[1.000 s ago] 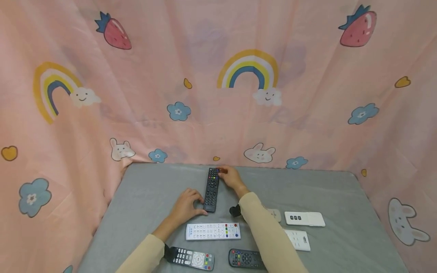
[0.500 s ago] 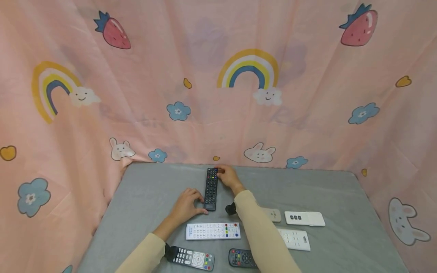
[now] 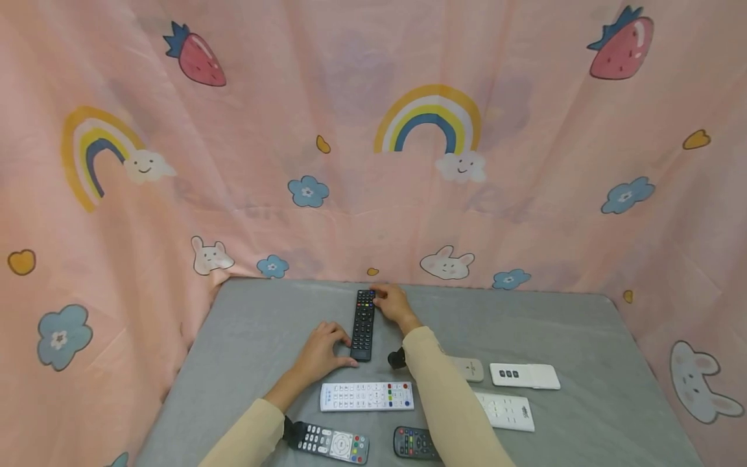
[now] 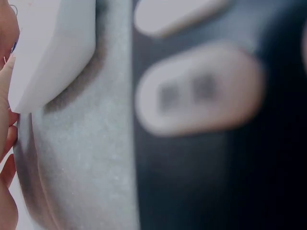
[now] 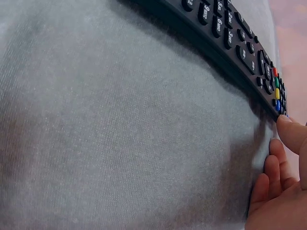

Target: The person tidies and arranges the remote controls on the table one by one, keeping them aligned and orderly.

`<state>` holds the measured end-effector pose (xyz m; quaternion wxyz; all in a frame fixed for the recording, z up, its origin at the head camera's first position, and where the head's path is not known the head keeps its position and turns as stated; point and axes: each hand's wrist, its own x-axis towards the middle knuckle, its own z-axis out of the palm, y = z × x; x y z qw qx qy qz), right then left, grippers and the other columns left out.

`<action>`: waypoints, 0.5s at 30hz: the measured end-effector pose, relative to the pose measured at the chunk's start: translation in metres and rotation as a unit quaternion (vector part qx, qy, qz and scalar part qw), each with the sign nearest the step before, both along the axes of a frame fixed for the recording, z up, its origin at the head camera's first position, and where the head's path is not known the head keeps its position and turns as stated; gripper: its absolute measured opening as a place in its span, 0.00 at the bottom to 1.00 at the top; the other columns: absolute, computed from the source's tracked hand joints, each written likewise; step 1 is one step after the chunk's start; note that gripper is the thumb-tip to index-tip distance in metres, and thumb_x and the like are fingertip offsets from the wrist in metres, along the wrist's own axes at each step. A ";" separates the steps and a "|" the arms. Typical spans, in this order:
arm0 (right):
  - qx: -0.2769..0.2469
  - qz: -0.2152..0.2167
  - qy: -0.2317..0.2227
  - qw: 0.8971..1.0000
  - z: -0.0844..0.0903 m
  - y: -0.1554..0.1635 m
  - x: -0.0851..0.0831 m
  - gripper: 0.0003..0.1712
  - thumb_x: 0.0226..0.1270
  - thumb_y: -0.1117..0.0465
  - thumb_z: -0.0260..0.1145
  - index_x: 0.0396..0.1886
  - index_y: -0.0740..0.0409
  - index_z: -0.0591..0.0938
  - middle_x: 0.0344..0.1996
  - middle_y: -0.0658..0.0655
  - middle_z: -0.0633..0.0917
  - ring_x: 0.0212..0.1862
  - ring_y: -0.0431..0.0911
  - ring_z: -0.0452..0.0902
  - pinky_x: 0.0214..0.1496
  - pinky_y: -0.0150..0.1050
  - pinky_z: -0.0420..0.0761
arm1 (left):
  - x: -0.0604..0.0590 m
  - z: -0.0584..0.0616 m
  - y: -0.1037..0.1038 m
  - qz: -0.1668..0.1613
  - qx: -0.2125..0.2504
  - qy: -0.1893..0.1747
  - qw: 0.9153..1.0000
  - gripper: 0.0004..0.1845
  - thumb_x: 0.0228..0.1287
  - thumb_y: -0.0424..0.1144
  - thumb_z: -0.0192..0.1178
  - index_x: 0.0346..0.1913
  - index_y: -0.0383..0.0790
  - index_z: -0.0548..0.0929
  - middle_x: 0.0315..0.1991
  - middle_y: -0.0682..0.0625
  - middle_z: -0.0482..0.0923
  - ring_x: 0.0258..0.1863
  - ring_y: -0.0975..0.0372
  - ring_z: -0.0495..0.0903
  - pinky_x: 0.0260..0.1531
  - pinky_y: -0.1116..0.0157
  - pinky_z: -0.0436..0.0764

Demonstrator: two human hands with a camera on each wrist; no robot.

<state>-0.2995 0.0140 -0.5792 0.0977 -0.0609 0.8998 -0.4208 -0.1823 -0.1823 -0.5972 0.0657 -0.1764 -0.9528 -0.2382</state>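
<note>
Nearest the camera on the grey bench [image 3: 245, 337] lie two dark remotes — one with a white round pad [image 3: 329, 443], one partly under the right sleeve [image 3: 413, 442] — and just beyond them a long white remote [image 3: 366, 396] lying crosswise. To the right sit three more white ones: a flat one [image 3: 505, 411], a small rounded one [image 3: 470, 368] and one with dark buttons [image 3: 524, 375]. Farther in, the left hand [image 3: 318, 353] rests with fingers curled at the near end of the long black remote [image 3: 363, 323], thumb touching its corner. The right hand [image 3: 393, 303] meets the remote's far end — fingertips [image 5: 289, 132] loosely curled against its tip, not wrapped round it. The remote lies flat, pointing away. Behind hangs a pink printed curtain [image 3: 525, 162].
</note>
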 end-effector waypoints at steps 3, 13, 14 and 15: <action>0.000 -0.003 0.002 1.000 0.000 0.000 0.000 0.21 0.68 0.66 0.63 0.60 0.53 0.82 0.53 0.62 0.83 0.54 0.54 0.76 0.62 0.53 0.75 | 0.001 -0.001 0.000 0.000 0.002 0.008 1.000 0.23 0.37 0.61 0.77 0.32 0.53 0.82 0.38 0.59 0.78 0.39 0.65 0.70 0.44 0.61 0.74; 0.004 -0.018 0.001 1.000 0.000 -0.003 0.004 0.21 0.68 0.66 0.63 0.60 0.54 0.82 0.53 0.62 0.81 0.56 0.55 0.73 0.63 0.54 0.74 | 0.000 -0.004 0.000 0.008 0.016 -0.022 1.000 0.22 0.40 0.60 0.77 0.34 0.52 0.83 0.40 0.59 0.77 0.39 0.65 0.70 0.47 0.61 0.74; 0.005 -0.019 0.003 1.000 0.000 -0.003 0.004 0.21 0.68 0.66 0.63 0.60 0.54 0.82 0.52 0.62 0.81 0.56 0.55 0.73 0.63 0.53 0.73 | 0.000 -0.005 0.000 0.007 0.017 -0.021 1.000 0.22 0.41 0.60 0.76 0.34 0.52 0.83 0.40 0.59 0.77 0.39 0.65 0.70 0.46 0.61 0.74; 0.006 -0.021 0.006 1.000 0.000 -0.003 0.005 0.20 0.68 0.66 0.63 0.59 0.55 0.82 0.52 0.62 0.81 0.56 0.55 0.73 0.63 0.53 0.73 | 0.000 -0.005 0.001 0.007 0.018 -0.022 1.000 0.22 0.41 0.60 0.76 0.34 0.52 0.83 0.40 0.60 0.77 0.39 0.65 0.70 0.46 0.61 0.74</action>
